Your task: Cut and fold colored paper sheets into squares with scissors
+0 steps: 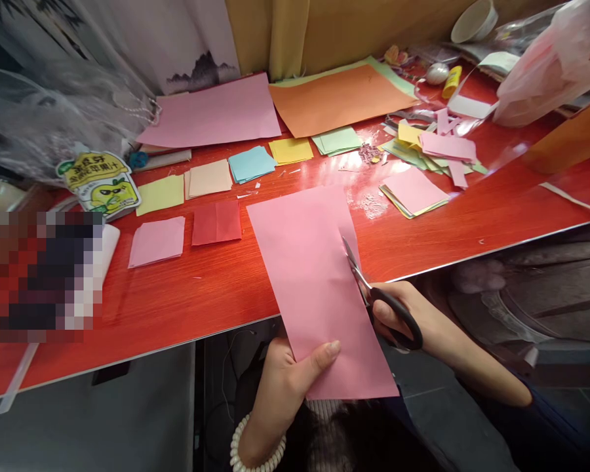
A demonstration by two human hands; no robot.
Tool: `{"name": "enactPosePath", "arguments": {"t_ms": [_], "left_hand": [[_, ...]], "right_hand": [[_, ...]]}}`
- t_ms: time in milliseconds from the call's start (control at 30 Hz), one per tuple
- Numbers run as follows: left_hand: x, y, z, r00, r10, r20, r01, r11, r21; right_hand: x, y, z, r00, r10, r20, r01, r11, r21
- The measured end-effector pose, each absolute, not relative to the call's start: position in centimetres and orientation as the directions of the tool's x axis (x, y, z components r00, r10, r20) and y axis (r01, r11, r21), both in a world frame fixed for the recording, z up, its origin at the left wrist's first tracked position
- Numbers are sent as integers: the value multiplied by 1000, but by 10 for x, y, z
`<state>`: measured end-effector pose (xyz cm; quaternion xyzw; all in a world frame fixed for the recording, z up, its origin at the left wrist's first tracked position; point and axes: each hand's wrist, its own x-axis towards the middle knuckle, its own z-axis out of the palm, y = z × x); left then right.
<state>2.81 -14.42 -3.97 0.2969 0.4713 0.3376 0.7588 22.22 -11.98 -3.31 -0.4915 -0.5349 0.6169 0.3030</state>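
Observation:
A long pink sheet of paper (314,275) slants over the front edge of the red table. My left hand (295,373) grips its lower part, thumb on top and fingers hidden beneath. On the sheet's right side, my right hand (403,305) is closed round the black handles of a pair of scissors (407,328). One scissor blade lies over the paper near its right edge; the other is mostly hidden under it. Just beyond the sheet are a red paper square (216,223) and a stack of pink squares (157,241).
Small paper stacks in yellow-green (160,195), peach (207,178), blue (252,164), yellow (292,151) and pale green (337,140) line the table. Large pink (216,111) and orange sheets (339,98) lie behind. Paper scraps (447,147) and a plastic bag (550,72) sit at right.

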Motion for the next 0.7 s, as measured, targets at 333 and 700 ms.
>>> {"name": "enactPosePath", "arguments": {"t_ms": [333,700], "left_hand": [[30,-142,-34,376,769,-516,-260,623,738],[30,-144,-33,347,785,-513,-272,608,746]], "right_hand": [[221,-120,-24,-338,896,-287,194,-232,-953],[219,-122,-25,-325,907,-267,215,-204,-955]]}}
